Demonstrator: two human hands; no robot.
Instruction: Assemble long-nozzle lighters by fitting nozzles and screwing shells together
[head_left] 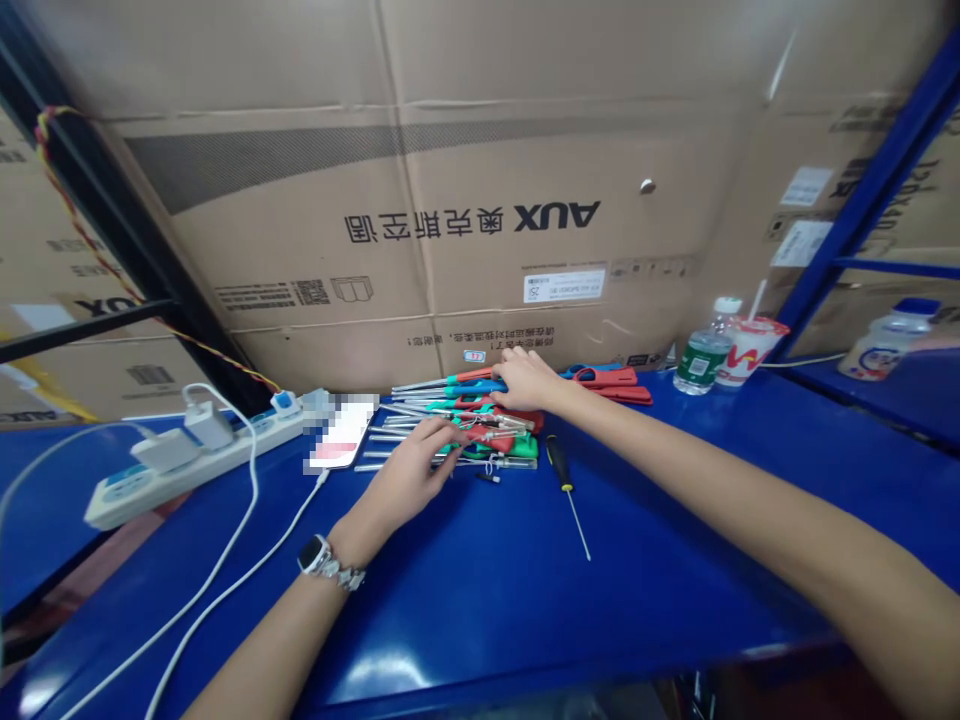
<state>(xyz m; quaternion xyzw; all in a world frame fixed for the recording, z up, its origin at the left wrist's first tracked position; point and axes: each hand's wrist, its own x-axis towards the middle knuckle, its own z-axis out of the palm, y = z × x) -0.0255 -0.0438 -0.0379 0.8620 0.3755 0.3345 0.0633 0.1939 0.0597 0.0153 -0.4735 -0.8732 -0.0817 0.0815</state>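
A pile of long-nosed lighters (510, 440) in red, blue and green lies on the blue worktop, metal tubes pointing left. Small clear plastic pieces with white wires lie over the near ones. My left hand (420, 465), with a watch on the wrist, is closed at the near lighters; what its fingertips pinch is hidden. Reaching across from the right, my right hand (521, 378) curls its fingers round a lighter at the back of the pile. A black and yellow screwdriver (559, 465) rests just right of the pile, and a small black piece (488, 478) sits in front.
A phone (349, 430) on a white cable lies left of the pile, beside a power strip (112, 505) with chargers. At the right stand a water bottle (703, 355), a red and white cup (750, 350) and a blue-capped bottle (889, 340). Cardboard (465, 160) backs the worktop (480, 610).
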